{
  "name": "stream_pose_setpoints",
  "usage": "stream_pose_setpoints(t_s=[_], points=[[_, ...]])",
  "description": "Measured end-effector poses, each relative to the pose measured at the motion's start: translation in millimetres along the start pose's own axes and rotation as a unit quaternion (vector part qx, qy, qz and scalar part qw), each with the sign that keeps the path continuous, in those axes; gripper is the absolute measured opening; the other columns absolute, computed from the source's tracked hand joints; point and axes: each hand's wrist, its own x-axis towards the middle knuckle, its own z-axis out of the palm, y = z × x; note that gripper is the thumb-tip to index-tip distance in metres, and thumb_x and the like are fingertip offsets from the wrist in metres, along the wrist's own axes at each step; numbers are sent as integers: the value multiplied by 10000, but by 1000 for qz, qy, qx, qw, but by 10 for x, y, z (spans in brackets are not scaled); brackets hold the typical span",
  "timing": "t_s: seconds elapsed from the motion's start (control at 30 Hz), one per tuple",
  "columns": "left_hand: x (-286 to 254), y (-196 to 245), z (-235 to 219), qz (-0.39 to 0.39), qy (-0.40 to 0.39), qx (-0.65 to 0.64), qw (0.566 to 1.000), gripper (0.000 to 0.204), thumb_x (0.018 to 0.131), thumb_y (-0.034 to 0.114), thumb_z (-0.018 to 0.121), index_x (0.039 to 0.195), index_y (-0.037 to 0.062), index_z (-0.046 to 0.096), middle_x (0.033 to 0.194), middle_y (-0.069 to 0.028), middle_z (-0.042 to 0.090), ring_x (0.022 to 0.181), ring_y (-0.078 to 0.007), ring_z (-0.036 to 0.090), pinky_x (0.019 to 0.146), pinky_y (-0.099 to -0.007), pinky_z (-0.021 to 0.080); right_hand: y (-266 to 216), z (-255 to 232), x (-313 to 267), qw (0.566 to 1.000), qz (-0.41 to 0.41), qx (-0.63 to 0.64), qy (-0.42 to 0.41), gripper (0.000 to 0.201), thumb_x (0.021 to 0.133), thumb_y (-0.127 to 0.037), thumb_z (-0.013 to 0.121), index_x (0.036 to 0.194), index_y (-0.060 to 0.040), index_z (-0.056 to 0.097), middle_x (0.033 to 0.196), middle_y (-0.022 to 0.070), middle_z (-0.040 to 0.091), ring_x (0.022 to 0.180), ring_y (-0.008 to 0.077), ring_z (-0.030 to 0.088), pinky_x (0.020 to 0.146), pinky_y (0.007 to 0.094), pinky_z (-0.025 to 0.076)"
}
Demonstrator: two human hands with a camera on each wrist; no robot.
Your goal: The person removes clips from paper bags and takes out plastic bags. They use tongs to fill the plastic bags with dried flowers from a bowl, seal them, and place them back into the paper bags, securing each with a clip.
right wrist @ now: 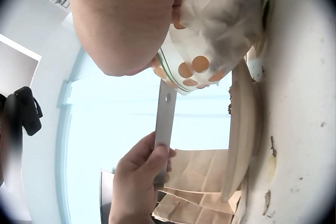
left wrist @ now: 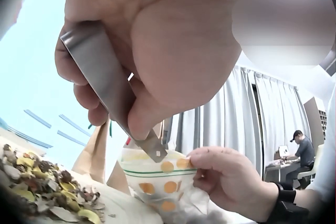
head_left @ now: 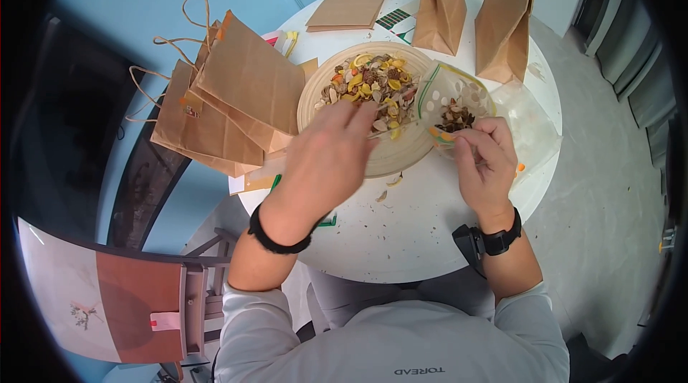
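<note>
At the left, brown paper bags [head_left: 251, 78] stand against the round wooden tray [head_left: 309, 107] on the bench [head_left: 387, 247]; they look light and stiff enough to hold their shape. The left hand [head_left: 330, 150] hangs over the tray's near side, its fingers curled round a flat metal strip [left wrist: 107, 82]. That strip should be rigid, smooth and rather slippery, so a firm grip along its broad faces suits it. Below lies the dried mix [head_left: 376, 85] of petals, slices and cones, heaped in the tray; it is probably very light and brittle, crumbling if squeezed, so better lifted in loose, shallow amounts. Right of that, the dotted bag [head_left: 479, 100] leans at the tray's right edge with some dark dried pieces [head_left: 455, 116] inside. The film looks soft, thin and slick, likely to fold in on itself; the zip rim is the stiffest part and the best place to hold. The right hand [head_left: 491, 164] has it there, thumb and fingers closed in a pinch on the near edge. In the left wrist view the strip's end overlaps the bag's mouth, but whether they touch I cannot tell.
</note>
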Motion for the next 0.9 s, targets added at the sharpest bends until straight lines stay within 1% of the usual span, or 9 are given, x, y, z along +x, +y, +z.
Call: stream_pose_setpoints(t_s=[0.07,0.13,0.23,0.27,0.37,0.47,0.67,0.77,0.9], points=[[-133,-75,-82,-30,-11,16,999,472,849,120,805,1295,47,668,1043,-117,639,991,-323,656,787,-434,548,11,3,-3,1000,12,3,20,104,863,46,738,950,-8,755,941,71,568,745,172,537,608,285,429],[-318,-113,-45,-55,-26,37,997,475,842,118,812,1292,50,677,1027,-114,629,981,-318,650,783,-433,548,16,-8,-1,999,24,3,35,92,884,41,732,959,-8,756,956,62,563,708,137,505,574,267,399],[-491,-79,151,-19,-85,48,995,500,849,131,807,1320,45,663,994,-115,606,963,-312,637,775,-424,549,1,-15,9,999,15,-1,31,93,888,42,729,962,-8,757,963,51,558,675,112,470,554,257,367],[-489,-60,237,-5,-75,63,995,492,866,144,785,1328,38,654,981,-110,590,951,-296,627,771,-407,556,4,-9,11,999,14,3,30,94,888,42,730,962,-8,757,963,51,558,672,111,469,550,256,365],[-378,-69,376,-14,-85,140,986,461,898,161,739,1331,29,645,1010,-103,603,965,-281,634,775,-401,568,30,1,-1,1000,10,9,28,96,887,42,731,965,-7,757,963,52,557,668,111,467,545,255,361],[-210,-198,533,-28,-75,190,978,411,921,139,684,1315,24,659,1041,-94,624,977,-271,642,785,-395,581,37,-1,-2,1000,5,7,23,93,888,40,733,965,-7,757,963,54,557,670,112,470,548,255,365],[-80,-355,657,-18,-85,163,983,350,915,70,630,1251,5,708,1106,-99,669,981,-280,658,801,-394,593,19,-2,-4,1000,7,4,16,84,890,33,737,963,-4,755,962,60,558,677,120,478,558,258,376],[-112,-416,713,-4,-38,138,990,351,901,55,632,1238,-2,712,1060,-105,684,967,-286,661,805,-399,592,24,-3,-2,1000,7,8,12,86,889,33,737,964,-4,754,960,61,559,678,124,482,563,263,382],[-115,-426,641,-7,-27,122,992,346,900,34,638,1237,-3,708,996,-107,686,942,-294,658,808,-405,583,19,-6,-10,1000,19,10,7,89,881,37,738,958,-7,752,953,60,558,693,134,495,569,269,391]])
